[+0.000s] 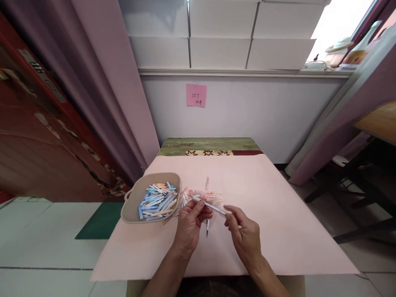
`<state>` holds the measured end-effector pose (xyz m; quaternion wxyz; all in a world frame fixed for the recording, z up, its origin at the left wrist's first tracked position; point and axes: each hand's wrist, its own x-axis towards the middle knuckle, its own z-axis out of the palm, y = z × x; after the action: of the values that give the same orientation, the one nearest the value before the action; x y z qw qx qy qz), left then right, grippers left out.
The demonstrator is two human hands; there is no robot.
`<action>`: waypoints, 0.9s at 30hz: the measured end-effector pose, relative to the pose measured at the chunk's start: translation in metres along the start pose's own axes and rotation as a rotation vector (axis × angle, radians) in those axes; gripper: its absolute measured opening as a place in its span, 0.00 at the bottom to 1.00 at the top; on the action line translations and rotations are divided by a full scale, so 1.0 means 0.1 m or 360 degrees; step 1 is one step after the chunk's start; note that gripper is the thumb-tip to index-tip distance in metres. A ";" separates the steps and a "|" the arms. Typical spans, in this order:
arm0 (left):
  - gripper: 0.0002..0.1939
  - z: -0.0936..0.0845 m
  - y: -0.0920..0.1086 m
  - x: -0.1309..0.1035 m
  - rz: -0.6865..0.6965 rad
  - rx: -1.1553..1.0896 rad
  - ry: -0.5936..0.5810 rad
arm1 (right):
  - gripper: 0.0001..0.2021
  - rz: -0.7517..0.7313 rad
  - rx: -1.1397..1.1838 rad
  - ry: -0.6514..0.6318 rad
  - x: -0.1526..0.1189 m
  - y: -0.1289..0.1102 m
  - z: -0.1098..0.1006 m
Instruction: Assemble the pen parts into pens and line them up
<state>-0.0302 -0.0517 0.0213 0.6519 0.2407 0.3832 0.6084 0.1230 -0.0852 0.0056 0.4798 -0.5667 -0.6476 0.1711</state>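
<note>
Both hands hold one clear pen barrel [211,206] over the pink table cover [278,214]. My left hand [190,220] grips its left end and also pinches a thin refill [207,227] that points down. My right hand [244,233] pinches the barrel's right end with thumb and forefinger. Behind the hands lies a small pile of pen parts [204,194], pink and orange, with one short piece [207,182] apart at the back. A beige basket [131,210] to the left holds several blue and white pens [157,200].
A pink sticky note [196,95] hangs on the white wall ahead. White boxes [221,33] are stacked above. Purple curtains [105,82] hang at left and right. A wooden desk and dark chair frame [365,173] stand at the right. A green mat [100,222] lies on the floor.
</note>
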 end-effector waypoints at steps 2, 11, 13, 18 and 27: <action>0.11 -0.02 0.01 0.02 0.0026 0.0006 0.0016 | 0.18 -0.0056 0.0002 0.0065 0.00 -0.02 0.02; 0.12 -0.03 0.04 -0.01 -0.0024 0.0049 -0.0015 | 0.13 -0.0069 -0.0074 -0.0006 -0.01 -0.04 -0.01; 0.12 -0.02 0.03 -0.01 -0.0040 0.0047 -0.0026 | 0.15 -0.0030 -0.0096 -0.0057 -0.01 -0.03 -0.02; 0.12 -0.04 0.02 0.01 -0.0023 0.0039 0.0034 | 0.18 -0.0040 -0.0037 0.0060 -0.02 -0.02 0.03; 0.11 -0.07 0.00 0.00 -0.0050 0.0044 -0.0031 | 0.14 0.0027 -0.0097 -0.0112 -0.05 0.00 0.02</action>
<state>-0.0363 -0.0526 0.0171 0.6618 0.2496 0.3889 0.5904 0.1204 -0.0886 0.0029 0.4377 -0.5802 -0.6641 0.1753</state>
